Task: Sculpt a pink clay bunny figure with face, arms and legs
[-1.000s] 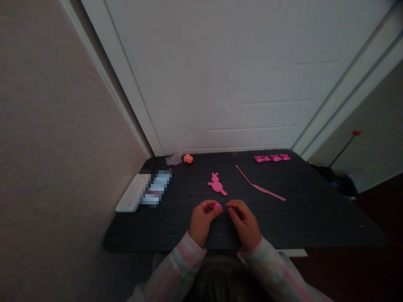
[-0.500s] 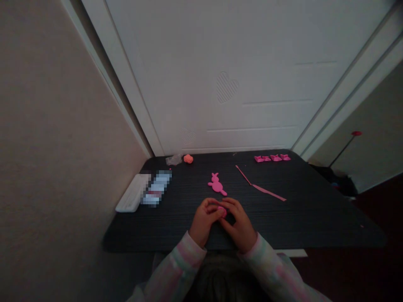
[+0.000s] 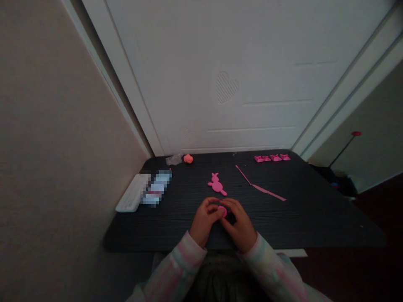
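Observation:
Near the front edge of the dark table, my left hand (image 3: 204, 219) pinches a small lump of pink modelling clay (image 3: 222, 211) between thumb and fingers. My right hand (image 3: 238, 224) curls in from the other side, its thumb and fingers closed about the same lump. Both sets of fingertips meet around it and hide part of its shape. Just beyond the hands a flat pink clay rabbit figure (image 3: 217, 184) lies on the table, with ears, arms and a leg sticking out from a round body.
On the dark table (image 3: 302, 222), pink strips (image 3: 267, 191) lie to the right and several pink bow-like pieces (image 3: 272, 158) at the back right. An orange clay lump (image 3: 188, 159) sits beside crumpled clear plastic (image 3: 174, 159). A white tray (image 3: 132, 195) stands left. A white door (image 3: 201, 92) rises behind.
Both hands stay in nearly the same place around the pink clay lump, with only a slight shift of the fingers. Everything else on the table is unmoved.

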`<state>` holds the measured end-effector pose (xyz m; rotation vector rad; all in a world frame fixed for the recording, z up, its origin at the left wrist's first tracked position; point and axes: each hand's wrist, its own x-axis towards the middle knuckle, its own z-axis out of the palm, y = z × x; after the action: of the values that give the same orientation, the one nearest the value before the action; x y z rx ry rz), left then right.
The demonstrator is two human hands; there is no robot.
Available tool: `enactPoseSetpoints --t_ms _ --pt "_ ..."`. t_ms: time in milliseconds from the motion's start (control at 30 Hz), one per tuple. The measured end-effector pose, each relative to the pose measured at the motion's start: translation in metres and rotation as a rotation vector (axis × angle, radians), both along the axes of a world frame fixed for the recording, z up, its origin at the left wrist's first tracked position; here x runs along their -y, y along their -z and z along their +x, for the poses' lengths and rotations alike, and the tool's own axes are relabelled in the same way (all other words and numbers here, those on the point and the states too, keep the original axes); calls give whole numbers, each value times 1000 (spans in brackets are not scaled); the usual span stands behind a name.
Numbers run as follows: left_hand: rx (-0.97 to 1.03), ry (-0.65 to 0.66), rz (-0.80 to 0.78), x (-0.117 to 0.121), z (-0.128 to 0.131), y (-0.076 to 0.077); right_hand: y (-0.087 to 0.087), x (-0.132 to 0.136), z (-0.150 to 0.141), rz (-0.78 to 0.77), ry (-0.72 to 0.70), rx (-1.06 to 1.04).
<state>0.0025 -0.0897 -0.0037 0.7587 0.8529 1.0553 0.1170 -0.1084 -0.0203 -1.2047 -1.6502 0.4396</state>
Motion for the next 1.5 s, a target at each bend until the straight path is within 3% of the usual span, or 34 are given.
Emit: enactPoseSetpoints --t_ms 1033,1333,1500 --pt "-91 60 34 1 -1 0 -3 -1 4 83 -28 12" --pt "-236 -19 133 0 -2 0 -6 0 1 24 -28 71" --pt "-399 -46 218 -2 -5 2 -3 -2 14 -23 27 175"
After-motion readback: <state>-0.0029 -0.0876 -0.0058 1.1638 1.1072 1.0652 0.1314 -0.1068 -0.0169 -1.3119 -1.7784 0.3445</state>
